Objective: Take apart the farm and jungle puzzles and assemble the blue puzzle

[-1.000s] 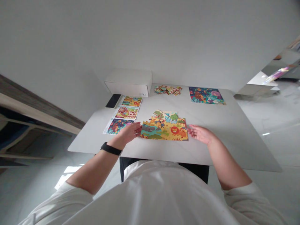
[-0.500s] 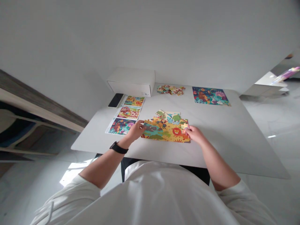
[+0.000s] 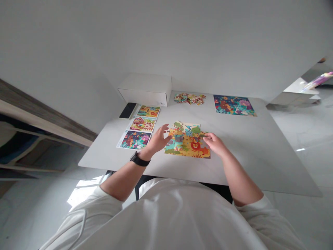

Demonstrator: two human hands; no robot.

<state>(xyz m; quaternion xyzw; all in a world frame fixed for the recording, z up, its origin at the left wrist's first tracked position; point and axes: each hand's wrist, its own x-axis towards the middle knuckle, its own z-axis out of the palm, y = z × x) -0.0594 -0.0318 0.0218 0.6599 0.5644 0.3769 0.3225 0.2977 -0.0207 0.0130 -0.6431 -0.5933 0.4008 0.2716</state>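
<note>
Puzzle [image 3: 186, 149]: yellow, teal, green, animal-patterned
Dark picture [image 3: 234, 105]: navy, multicoloured
Worktop [image 3: 241, 149]: pale grey
Box [image 3: 143, 96]: white
Phone [image 3: 127, 110]: black

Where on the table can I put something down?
Right of the right hand, below the blue puzzle; also a strip between the loose pieces and lion puzzle. Crowded: box, phone and picture sheet at left.
</note>
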